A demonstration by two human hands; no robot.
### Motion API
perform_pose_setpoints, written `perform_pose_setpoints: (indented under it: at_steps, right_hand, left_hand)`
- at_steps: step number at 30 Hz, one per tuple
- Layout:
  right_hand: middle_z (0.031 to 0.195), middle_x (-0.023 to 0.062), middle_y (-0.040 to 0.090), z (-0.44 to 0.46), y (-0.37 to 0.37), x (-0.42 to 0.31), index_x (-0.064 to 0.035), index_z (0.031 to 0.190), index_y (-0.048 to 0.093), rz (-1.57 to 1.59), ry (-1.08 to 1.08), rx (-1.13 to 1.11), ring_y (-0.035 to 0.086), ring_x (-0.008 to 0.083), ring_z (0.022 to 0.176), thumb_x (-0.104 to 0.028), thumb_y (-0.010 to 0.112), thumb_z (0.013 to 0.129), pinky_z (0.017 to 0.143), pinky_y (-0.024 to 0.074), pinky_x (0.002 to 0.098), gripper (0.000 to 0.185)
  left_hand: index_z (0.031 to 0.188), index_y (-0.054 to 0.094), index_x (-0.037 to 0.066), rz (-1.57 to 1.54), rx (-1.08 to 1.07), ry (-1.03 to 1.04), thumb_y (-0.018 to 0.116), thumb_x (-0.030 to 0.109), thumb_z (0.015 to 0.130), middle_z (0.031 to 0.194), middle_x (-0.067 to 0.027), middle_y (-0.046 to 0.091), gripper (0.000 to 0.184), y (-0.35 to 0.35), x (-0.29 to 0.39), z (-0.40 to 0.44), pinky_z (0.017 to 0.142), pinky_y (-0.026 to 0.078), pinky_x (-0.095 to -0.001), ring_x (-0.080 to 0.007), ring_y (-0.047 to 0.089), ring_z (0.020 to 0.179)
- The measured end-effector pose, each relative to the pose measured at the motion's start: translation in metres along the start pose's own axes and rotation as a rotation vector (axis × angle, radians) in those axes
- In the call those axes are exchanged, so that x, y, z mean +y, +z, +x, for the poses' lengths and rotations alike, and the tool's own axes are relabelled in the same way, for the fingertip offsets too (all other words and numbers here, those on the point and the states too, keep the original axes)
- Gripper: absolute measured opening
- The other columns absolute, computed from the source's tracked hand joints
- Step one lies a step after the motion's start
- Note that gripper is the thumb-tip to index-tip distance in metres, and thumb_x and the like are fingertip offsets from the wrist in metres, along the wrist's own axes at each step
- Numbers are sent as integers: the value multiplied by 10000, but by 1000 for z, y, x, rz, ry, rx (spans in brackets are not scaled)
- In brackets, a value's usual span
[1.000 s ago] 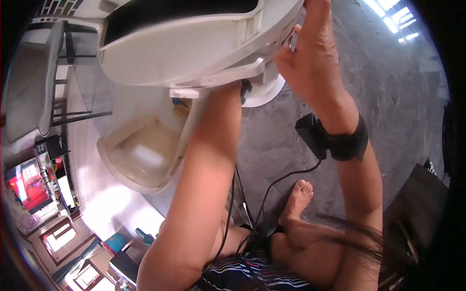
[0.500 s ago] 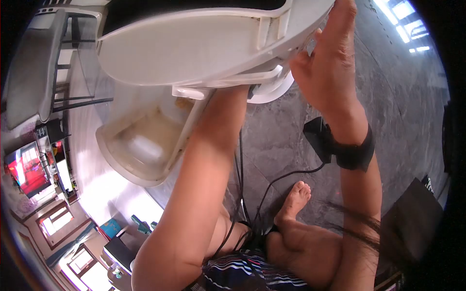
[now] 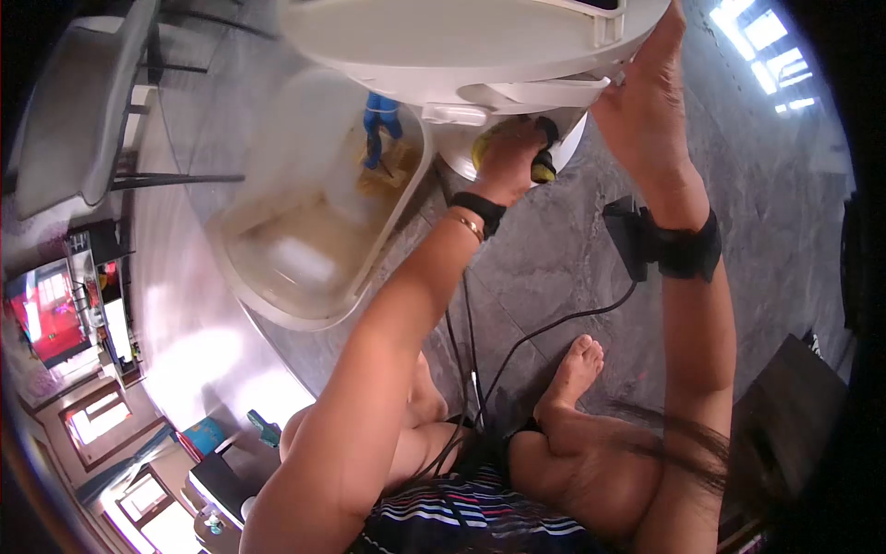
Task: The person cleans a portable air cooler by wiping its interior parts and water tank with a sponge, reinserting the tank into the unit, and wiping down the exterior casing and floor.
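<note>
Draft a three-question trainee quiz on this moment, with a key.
1. Which hand holds the yellow-and-black object?
2. True or false: the right hand is inside the tub.
3. What is fastened around the right forearm near the wrist?
a) a gold bracelet
b) a black strap
c) a red ribbon

Key:
1. The left hand.
2. False; it is at the edge of the white plastic piece.
3. b

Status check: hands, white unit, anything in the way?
Left hand around a yellow-and-black item, near white unit. Right hand at unit's edge, fingertips hidden. Black cable runs from right wrist strap; nothing seen blocking either hand.
</note>
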State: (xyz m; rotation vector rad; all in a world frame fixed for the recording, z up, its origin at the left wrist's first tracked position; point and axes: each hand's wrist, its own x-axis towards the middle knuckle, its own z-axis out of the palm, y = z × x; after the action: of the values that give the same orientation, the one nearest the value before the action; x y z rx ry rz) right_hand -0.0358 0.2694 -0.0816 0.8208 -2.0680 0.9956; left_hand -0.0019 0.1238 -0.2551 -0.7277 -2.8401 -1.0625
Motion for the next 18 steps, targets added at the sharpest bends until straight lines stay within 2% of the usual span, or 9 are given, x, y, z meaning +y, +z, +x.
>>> perform_pose_setpoints:
  at_steps: [2,4,6,10,12,14,15,16,18]
  right_hand:
    - [1439,223,178,2,-3,-4,-59,1414,-117,102,173,-63,215,320,1332,44,609,752,1097,139,384,988]
    - [1435,195,196,-5,8,18,-55,1418,-88,53,39,5,227,286,1324,26,591,793,1099,136,378,926]
    - [1440,157,204,-5,9,20,-57,1419,-66,248,108,-37,247,244,1309,-11,531,867,1098,154,368,814]
    - [1439,135,206,-1,11,7,-50,1417,-50,370,144,-25,255,215,1297,-44,448,926,1100,162,365,700]
    - [1443,110,208,0,12,4,-82,1427,-23,1143,459,94,258,205,1293,-106,460,937,1100,171,362,689]
    - [1445,90,213,1,8,-1,-113,1435,-1,1256,543,120,257,204,1295,-155,479,934,1104,162,357,695]
    - [1446,69,218,2,6,-2,-143,1442,20,1372,625,148,256,202,1297,-204,498,932,1107,153,353,702]
    - [1446,69,218,-1,8,5,-143,1442,20,1371,623,148,256,202,1297,-204,498,932,1107,153,353,702]
    - [1460,62,207,-6,13,20,-183,1449,71,214,106,13,248,215,1312,-324,519,917,1122,76,346,710]
  left_hand:
    - [1004,565,41,-13,174,50,536,75,745,1057,-175,577,263,7,7,-13,835,425,-427,-374,529,999]
    - [1020,565,45,-16,189,54,527,37,749,1083,-172,580,274,10,3,-26,865,429,-420,-361,531,1027]
    - [1073,563,48,36,91,111,465,41,820,1162,-185,559,271,4,6,-40,930,413,-400,-348,519,1088]
    - [1035,583,51,0,88,143,471,35,808,1155,-168,572,253,4,7,-55,937,417,-386,-330,520,1107]
    - [1038,584,38,-6,90,160,481,37,797,1144,-163,577,262,-1,11,-60,930,421,-385,-329,525,1099]
    - [1002,587,25,-74,97,102,558,106,802,1055,-157,609,218,-7,18,-65,853,462,-392,-319,570,1011]
    - [1021,583,27,-126,192,-20,545,94,803,1011,-156,617,232,-9,25,-68,849,459,-387,-324,570,1002]
    - [1021,583,27,-127,193,-18,545,94,803,1011,-156,617,232,-13,26,-64,849,459,-387,-324,570,1002]
    - [1073,559,20,6,480,-297,532,81,814,1114,-195,561,268,-20,24,-55,901,419,-405,-347,519,1071]
